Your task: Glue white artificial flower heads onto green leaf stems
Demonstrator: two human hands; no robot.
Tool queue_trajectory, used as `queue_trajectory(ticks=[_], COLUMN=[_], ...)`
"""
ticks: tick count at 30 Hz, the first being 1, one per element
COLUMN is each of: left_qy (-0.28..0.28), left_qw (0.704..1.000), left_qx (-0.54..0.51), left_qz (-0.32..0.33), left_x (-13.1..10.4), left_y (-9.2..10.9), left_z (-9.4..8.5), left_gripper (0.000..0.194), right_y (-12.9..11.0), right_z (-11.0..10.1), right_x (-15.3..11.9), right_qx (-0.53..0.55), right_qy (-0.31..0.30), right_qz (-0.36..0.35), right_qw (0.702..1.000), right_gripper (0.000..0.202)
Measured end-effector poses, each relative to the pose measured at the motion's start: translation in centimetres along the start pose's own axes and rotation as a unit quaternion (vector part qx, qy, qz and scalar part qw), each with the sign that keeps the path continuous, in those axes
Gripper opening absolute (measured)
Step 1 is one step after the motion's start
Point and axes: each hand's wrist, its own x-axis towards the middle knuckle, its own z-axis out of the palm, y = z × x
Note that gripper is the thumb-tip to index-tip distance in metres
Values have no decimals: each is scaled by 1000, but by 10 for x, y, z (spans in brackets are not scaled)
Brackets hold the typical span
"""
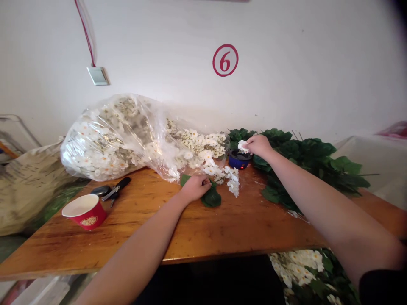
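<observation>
My left hand (195, 187) is closed around the stem of a spray of green artificial leaves (211, 198), low over the table. My right hand (260, 146) pinches a white artificial flower (243, 146) above a small blue pot with a black top (239, 161) and a lit red light on its front. Between the two hands lie loose white flowers (233, 178). A heap of white flowers (203, 143) spills from the mouth of a clear plastic bag (127, 131). Whatever else sits inside my left fingers is hidden.
On the wooden table (197, 237), a red paper cup (89, 216) stands at the left near keys and a black fob (101, 190). Green leaf bunches (305, 152) pile up at the right under my right forearm. More white flowers (299, 267) lie below the front edge.
</observation>
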Motion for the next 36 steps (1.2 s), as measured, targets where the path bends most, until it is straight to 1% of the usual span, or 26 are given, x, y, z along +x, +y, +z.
queue_trajectory(ticks=[2, 3, 5, 7, 10, 13, 15, 20, 28, 36], left_qy=[9, 13, 17, 18, 16, 10, 9, 0, -12, -9], left_qw=[1000, 999, 998, 997, 994, 992, 992, 992, 992, 991], left_qx=[-21, -32, -56, -78, -103, -118, -120, -122, -123, -131], left_qz=[-11, -15, -20, -21, -25, -43, -49, -38, -33, -38], left_x=[0, 0, 0, 0, 0, 1, 1, 3, 3, 3], left_y=[-1, -2, -3, -3, -3, -2, -3, -8, -9, -7], left_z=[0, 0, 0, 0, -2, -3, -3, -2, 0, -1], left_gripper=[18, 17, 15, 12, 11, 13, 14, 11, 10, 11], right_y=[-7, -11, -20, -29, -34, -30, -25, -17, -13, -13], right_z=[1, 2, 8, 17, 32, 47, 55, 65, 68, 66], right_x=[-13, -22, -44, -70, -104, -121, -125, -125, -124, -123], right_qx=[102, 164, 282, 357, 407, 422, 417, 389, 382, 384], right_qy=[35, 42, 29, -23, -106, -159, -179, -187, -192, -199], right_qz=[3, 1, -12, -10, 4, 23, 31, 37, 49, 56], right_qw=[994, 986, 959, 934, 907, 892, 890, 901, 903, 900], right_gripper=[20, 24, 32, 37, 38, 38, 38, 38, 36, 40])
